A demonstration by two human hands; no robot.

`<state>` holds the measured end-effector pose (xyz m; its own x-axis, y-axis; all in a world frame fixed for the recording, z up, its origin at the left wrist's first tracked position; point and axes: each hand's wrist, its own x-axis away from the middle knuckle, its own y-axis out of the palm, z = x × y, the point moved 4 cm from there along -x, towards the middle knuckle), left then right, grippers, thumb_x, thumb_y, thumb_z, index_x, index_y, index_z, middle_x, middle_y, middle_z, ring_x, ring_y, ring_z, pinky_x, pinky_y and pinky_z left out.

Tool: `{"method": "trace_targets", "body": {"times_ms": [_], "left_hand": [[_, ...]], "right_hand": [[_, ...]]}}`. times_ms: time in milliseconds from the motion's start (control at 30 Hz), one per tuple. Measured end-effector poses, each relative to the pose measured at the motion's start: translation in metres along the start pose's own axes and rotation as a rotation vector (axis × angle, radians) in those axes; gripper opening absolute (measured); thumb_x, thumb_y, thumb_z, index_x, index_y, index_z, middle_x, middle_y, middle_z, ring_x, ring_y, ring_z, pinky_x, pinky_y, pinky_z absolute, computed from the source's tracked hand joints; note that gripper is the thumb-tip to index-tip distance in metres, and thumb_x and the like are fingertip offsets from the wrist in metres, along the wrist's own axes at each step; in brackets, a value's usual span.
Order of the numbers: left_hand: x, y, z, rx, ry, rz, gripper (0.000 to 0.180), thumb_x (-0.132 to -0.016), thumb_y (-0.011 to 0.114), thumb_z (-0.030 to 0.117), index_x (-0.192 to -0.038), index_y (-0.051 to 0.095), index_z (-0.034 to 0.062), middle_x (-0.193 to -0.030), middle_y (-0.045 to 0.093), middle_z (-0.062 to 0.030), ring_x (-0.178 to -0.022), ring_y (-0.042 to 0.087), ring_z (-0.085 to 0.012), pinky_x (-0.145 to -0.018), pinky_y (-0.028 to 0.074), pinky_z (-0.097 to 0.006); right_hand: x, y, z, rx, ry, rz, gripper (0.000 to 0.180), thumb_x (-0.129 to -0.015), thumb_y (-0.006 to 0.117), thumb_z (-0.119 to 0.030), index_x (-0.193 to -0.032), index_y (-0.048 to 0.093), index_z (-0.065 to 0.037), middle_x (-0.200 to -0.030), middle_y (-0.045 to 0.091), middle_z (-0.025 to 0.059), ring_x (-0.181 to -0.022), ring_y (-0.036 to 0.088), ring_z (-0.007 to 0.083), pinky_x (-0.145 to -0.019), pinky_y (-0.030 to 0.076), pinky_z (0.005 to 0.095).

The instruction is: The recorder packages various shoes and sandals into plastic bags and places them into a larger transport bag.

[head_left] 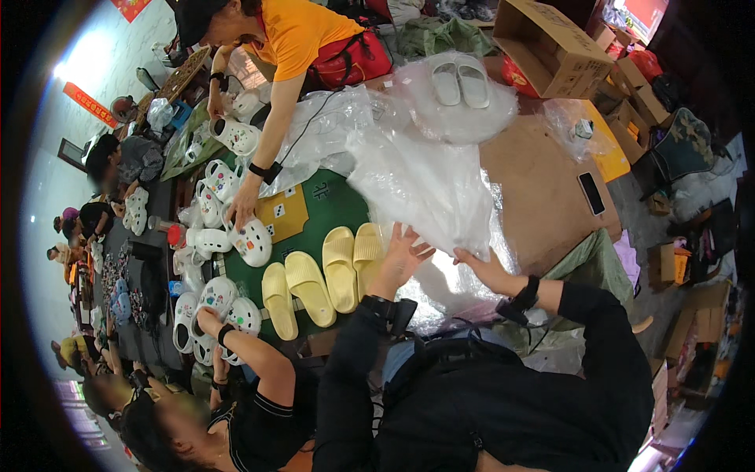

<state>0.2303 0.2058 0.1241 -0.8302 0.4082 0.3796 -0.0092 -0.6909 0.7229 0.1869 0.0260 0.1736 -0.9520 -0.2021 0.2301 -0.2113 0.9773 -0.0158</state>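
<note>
A clear plastic bag (425, 185) spreads over the table in front of me, its near edge reaching both hands. My left hand (405, 258) is open, fingers spread, at the bag's left edge and beside the yellow slide sandals (340, 267). The bag's lower corner is pinched in my right hand (481, 270); part of the grip is hidden. Two pairs of these sandals stand left of my left hand, the nearest partly covered by it. Under my hands lies shiny clear plastic sheeting (448, 295).
White slides (460, 82) rest on a bag pile at the far side. A phone (591, 193) lies right, below an open carton (550, 47). Two co-workers handle white clogs (252, 242) on the left; one arm (271, 134) reaches across the table.
</note>
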Motion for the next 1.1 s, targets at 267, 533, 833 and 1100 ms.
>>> {"method": "trace_targets", "body": {"times_ms": [267, 533, 833, 1100], "left_hand": [[0.003, 0.034, -0.046, -0.492, 0.062, -0.028, 0.053, -0.086, 0.056, 0.027, -0.128, 0.030, 0.0069, -0.114, 0.047, -0.0084, -0.099, 0.053, -0.0202, -0.073, 0.049, -0.030], [0.009, -0.046, -0.015, -0.055, 0.125, 0.196, 0.036, -0.087, 0.049, 0.007, -0.122, 0.039, 0.0043, -0.111, 0.052, -0.0108, -0.094, 0.057, -0.0245, -0.076, 0.052, -0.037], [0.028, -0.113, -0.026, -0.288, 0.171, 0.378, 0.025, -0.091, 0.044, 0.009, -0.113, 0.046, -0.0005, -0.104, 0.056, -0.0101, -0.096, 0.056, -0.0237, -0.081, 0.050, -0.035], [0.022, -0.113, -0.038, -0.060, 0.031, 0.376, 0.033, -0.092, 0.046, 0.023, -0.116, 0.047, 0.0000, -0.102, 0.059, -0.0105, -0.090, 0.059, -0.0229, -0.079, 0.050, -0.036]], "right_hand": [[0.019, 0.014, 0.030, 0.122, -0.263, 0.170, 0.027, -0.084, 0.059, -0.026, -0.100, 0.058, -0.004, -0.096, 0.060, 0.0105, -0.091, 0.055, 0.0230, -0.081, 0.041, 0.0344], [0.013, 0.008, -0.006, 0.256, 0.186, -1.101, 0.035, -0.086, 0.055, -0.022, -0.115, 0.053, -0.002, -0.108, 0.059, 0.0107, -0.094, 0.056, 0.0156, -0.081, 0.045, 0.0287], [-0.114, -0.074, 0.082, 0.435, 0.103, 0.178, 0.039, -0.085, 0.054, -0.038, -0.103, 0.056, -0.003, -0.096, 0.058, 0.0102, -0.086, 0.055, 0.0162, -0.072, 0.043, 0.0309], [-0.119, -0.058, 0.109, 0.396, 0.163, 0.143, 0.056, -0.081, 0.055, -0.048, -0.115, 0.052, -0.005, -0.102, 0.055, 0.0128, -0.083, 0.052, 0.0251, -0.074, 0.041, 0.0321]]}}
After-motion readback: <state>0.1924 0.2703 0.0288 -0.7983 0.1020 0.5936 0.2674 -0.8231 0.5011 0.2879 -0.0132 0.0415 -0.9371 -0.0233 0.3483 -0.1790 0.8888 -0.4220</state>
